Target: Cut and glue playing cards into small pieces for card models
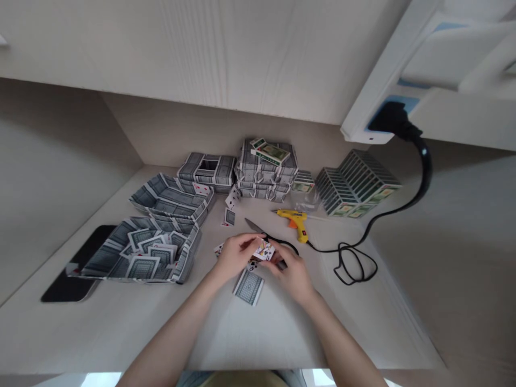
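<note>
My left hand (237, 257) and my right hand (291, 270) pinch a small bunch of playing cards (264, 250) between them, above the middle of the white desk (250, 333). One blue-grey backed card (249, 287) lies face down just below my hands. Behind the cards, a pair of scissors (258, 229) with black handles rests with its blade pointing back left, partly hidden by my fingers. A yellow hot glue gun (294, 223) lies beyond my right hand, and its black cord (346, 258) loops off to the right.
Left of my hands, open trays built from cards (141, 263) hold loose cards, with a black tablet or phone (68, 285) under one edge. Stacked card boxes (264, 172) stand at the back. A card structure (357, 183) stands right, near a wall socket and plug (391, 118).
</note>
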`<state>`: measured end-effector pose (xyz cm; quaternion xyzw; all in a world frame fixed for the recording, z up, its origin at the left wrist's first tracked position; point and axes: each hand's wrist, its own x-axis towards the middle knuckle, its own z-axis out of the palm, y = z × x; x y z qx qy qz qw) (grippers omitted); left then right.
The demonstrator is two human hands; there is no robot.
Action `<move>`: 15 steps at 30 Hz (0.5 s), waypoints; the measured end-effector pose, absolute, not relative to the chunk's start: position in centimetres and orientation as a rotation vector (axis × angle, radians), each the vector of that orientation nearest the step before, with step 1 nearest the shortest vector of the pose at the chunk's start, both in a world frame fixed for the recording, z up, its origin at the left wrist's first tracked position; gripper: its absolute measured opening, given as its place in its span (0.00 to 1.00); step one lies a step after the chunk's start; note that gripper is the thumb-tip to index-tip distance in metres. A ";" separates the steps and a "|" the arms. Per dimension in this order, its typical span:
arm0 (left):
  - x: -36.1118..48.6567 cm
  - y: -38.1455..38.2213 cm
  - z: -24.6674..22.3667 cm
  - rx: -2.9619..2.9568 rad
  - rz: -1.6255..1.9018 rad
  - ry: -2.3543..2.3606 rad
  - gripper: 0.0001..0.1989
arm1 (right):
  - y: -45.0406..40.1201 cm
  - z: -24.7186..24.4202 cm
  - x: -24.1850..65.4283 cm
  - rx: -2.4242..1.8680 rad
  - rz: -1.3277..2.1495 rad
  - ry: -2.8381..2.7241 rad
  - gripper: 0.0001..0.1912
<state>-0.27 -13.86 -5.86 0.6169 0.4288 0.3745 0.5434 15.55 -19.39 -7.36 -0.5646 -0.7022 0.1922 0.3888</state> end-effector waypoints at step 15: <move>-0.7 -13.9 -4.9 1.344 0.826 0.698 0.22 | -19.6 -5.8 15.5 -1.233 0.822 -1.486 0.21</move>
